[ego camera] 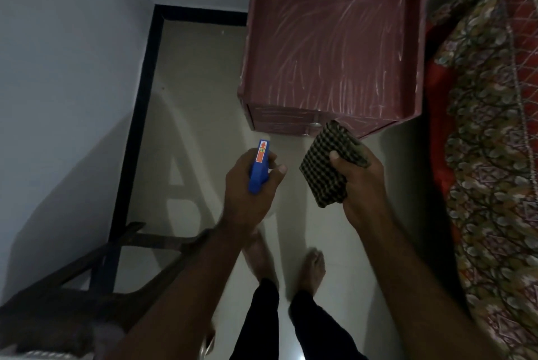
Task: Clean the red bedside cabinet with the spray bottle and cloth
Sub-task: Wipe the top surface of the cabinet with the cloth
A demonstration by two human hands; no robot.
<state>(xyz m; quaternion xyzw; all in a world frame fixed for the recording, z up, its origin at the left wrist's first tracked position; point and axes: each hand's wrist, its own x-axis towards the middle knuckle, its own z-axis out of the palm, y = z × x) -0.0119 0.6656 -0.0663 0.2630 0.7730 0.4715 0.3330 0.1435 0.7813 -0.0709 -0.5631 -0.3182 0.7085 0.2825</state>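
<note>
Grips the spray bottle (258, 170) in the left hand (250, 188), front end aimed at the red bedside cabinet (421, 39), likely ready to squirt. Pinches the folded cloth (324, 176) in the right hand (362, 185), likely to wipe after. Holds both just in front of the cabinet, not touching it. Pale streaks (329, 39) on its top.

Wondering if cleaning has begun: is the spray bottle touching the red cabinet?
Apart. Head view shows bare floor between the spray bottle, gripped by the left hand, and the cabinet.
</note>
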